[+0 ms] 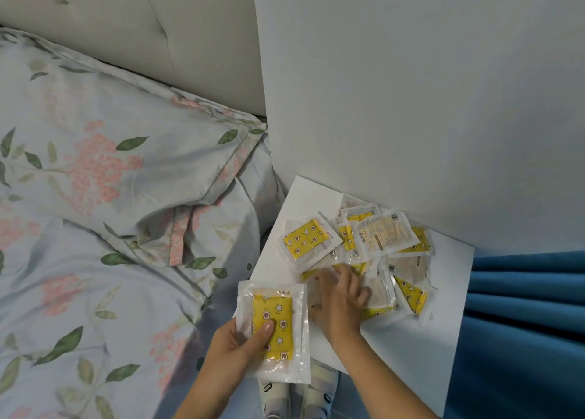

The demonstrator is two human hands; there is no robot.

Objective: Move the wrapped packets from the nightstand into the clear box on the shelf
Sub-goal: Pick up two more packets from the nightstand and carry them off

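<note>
My left hand (235,344) grips a clear-wrapped packet (274,327) with a yellow star-print panel, thumb pressed on top, just off the white nightstand (411,349) at its near-left edge. My right hand (340,301) rests with fingers spread loosely on the pile of packets (364,244) heaped at the far side against the wall (411,86).

Clear-wrapped yellow packets (364,254) lie heaped on the white nightstand (443,339).
</note>
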